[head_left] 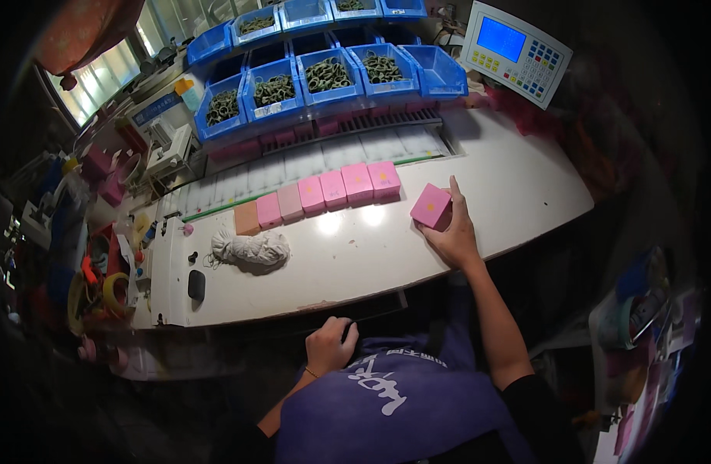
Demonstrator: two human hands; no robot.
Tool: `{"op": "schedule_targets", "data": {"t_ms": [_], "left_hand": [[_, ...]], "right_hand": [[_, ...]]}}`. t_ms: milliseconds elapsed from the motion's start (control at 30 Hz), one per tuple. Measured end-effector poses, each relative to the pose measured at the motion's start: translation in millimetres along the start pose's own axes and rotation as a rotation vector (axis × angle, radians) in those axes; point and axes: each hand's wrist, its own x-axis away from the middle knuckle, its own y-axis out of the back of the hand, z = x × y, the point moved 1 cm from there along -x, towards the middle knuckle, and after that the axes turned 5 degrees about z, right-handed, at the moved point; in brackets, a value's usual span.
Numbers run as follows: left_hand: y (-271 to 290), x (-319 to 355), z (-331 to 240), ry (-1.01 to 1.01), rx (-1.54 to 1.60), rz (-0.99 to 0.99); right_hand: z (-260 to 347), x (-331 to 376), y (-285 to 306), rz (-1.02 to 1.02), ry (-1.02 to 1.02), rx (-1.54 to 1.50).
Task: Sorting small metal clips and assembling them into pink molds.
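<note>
My right hand (454, 236) grips a pink block (430, 206) with a small yellow mark on its top face, at the right end of the white table (355, 263). The thumb lies under its near side and the fingers run along its right side. Off the table's front edge, over my lap, my left hand (331, 346) is curled closed, and no object shows in it. Left of the held block stands a slanting row of several pink blocks (334, 189), with an orange-brown block (247, 219) at its left end.
A bundle of white cloth or string (251, 248) lies before the row. Behind are a slatted white strip (309, 172) and blue bins (330, 77), several filled with greenish rings. A keypad console (516, 52) stands back right. Tape rolls (116, 294) and tools crowd the left.
</note>
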Motion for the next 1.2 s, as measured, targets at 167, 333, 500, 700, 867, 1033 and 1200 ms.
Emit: {"op": "schedule_targets", "data": {"t_ms": [167,333,500,700,867,1033,1200], "left_hand": [[23.7,-19.2,-19.8,0.031,0.218,0.096],[11.5,-92.7,-40.8,0.044,0.588,0.006],[-16.9,-126.2,-54.3,0.161,0.698,0.242],[-28.5,-117.3,-53.6,-0.043,0.636,0.145],[-28.0,-119.3,-49.4,-0.073,0.567,0.150],[-28.0,-117.9,-51.1,-0.083,0.567,0.131],[-26.1,-117.4,-51.6,-0.095,0.544,0.120]], "right_hand": [[3.2,24.4,-19.0,-0.156,0.479,0.236],[29.2,55.2,-36.9,-0.052,0.571,0.245],[57.7,76.2,-14.9,0.221,0.383,-0.271],[62.5,72.5,-1.2,0.224,0.189,-0.281],[70.6,68.8,-0.9,0.174,0.249,-0.171],[81.5,77.2,-16.2,0.072,0.267,-0.009],[81.9,83.9,-19.9,0.011,0.196,-0.088]]}}
